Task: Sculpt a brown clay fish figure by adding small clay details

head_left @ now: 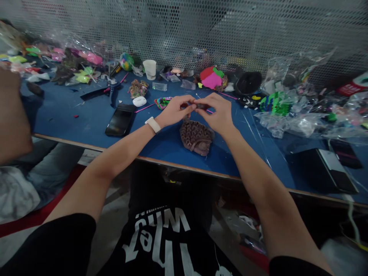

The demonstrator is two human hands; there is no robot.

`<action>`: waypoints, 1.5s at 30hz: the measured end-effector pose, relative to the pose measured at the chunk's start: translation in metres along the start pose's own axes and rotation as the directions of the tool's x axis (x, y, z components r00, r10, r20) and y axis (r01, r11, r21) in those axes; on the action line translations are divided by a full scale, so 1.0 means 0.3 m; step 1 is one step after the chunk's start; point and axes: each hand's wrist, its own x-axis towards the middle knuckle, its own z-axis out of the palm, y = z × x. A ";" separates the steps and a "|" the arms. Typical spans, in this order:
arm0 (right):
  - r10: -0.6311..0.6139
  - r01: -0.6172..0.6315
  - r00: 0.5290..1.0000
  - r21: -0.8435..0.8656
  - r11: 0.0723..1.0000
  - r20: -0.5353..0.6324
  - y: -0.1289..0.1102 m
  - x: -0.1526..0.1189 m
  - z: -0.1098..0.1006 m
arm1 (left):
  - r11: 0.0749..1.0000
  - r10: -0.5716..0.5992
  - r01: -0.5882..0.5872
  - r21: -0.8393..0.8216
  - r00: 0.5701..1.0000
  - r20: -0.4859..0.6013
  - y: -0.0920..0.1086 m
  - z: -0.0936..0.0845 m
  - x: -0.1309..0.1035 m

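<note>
Left hand [178,109] and right hand [217,113] meet, fingertips pinched on a dark lump [201,106], apparently clay; brown scaly model [196,137] lies at six o'clock from them.

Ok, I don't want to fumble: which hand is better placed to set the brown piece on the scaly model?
Probably the right hand: the brown piece lies mostly between its fingers, while the left hand is at one end. Both are near the model.
</note>
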 end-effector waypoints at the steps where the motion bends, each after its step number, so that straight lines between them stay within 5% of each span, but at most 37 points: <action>1: -0.001 0.001 1.000 -0.018 1.000 -0.013 0.004 -0.001 -0.002 | 1.000 -0.002 0.002 -0.005 1.000 0.022 -0.005 -0.001 -0.001; 9: 0.054 -0.062 0.990 -0.064 0.996 -0.128 0.038 0.006 -0.014 | 0.956 0.101 -0.151 0.252 0.974 0.202 -0.038 -0.001 -0.019; 18: 0.141 -0.136 0.978 0.044 0.990 -0.156 0.047 -0.002 -0.005 | 0.898 -0.030 -0.152 0.413 0.916 0.401 -0.034 -0.003 -0.016; 32: 0.152 -0.150 0.965 0.029 0.988 -0.216 0.037 0.004 -0.021 | 0.947 0.054 -0.142 0.288 0.955 0.293 0.009 0.009 -0.005; 45: 0.214 -0.262 0.940 -0.163 0.951 -0.265 -0.006 0.008 -0.042 | 0.692 -0.223 -0.087 0.716 0.919 0.326 0.146 -0.007 -0.010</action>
